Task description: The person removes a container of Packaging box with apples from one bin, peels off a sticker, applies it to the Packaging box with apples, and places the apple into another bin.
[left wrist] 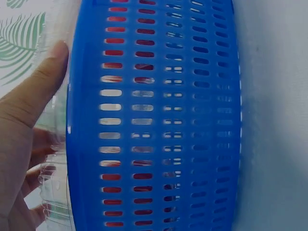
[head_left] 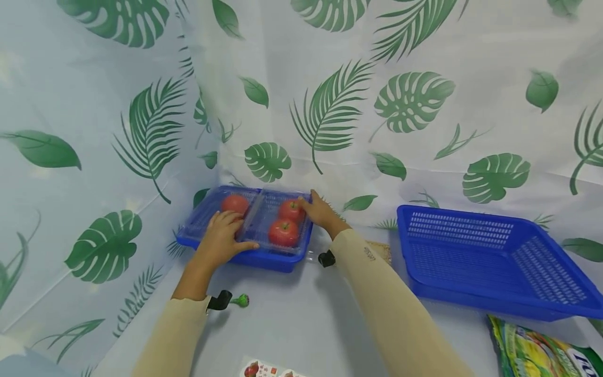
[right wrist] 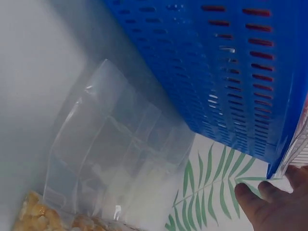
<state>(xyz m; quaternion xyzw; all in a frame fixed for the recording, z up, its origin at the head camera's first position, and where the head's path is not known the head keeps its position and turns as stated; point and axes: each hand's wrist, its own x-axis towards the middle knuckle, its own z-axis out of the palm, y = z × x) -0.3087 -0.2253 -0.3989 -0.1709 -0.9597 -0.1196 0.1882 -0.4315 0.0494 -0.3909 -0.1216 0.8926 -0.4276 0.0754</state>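
Observation:
A blue slotted basket (head_left: pixel 278 264) stands in the back left corner. Two clear plastic boxes (head_left: pixel 256 212) sit side by side in its top. In the right box are two red tomatoes (head_left: pixel 283 233); another tomato (head_left: pixel 234 203) shows in the left one, with more red partly hidden by my hand. My left hand (head_left: pixel 221 238) rests on the front of the left box, fingers spread over its top and thumb (left wrist: pixel 48 72) along the rim. At the back right corner, my right hand (head_left: pixel 322 212) touches the plastic edge with extended fingers (right wrist: pixel 250 199).
Another blue basket (head_left: pixel 476 298) stands on the right. A clear bag (right wrist: pixel 110 154) with yellow-brown pieces (right wrist: pixel 41 216) lies beside the tomato basket. Nearer are a small green stalked piece (head_left: pixel 242 300), a printed card (head_left: pixel 266 370) and a colourful packet (head_left: pixel 537 348). Leaf-print sheeting (head_left: pixel 339 173) rises behind.

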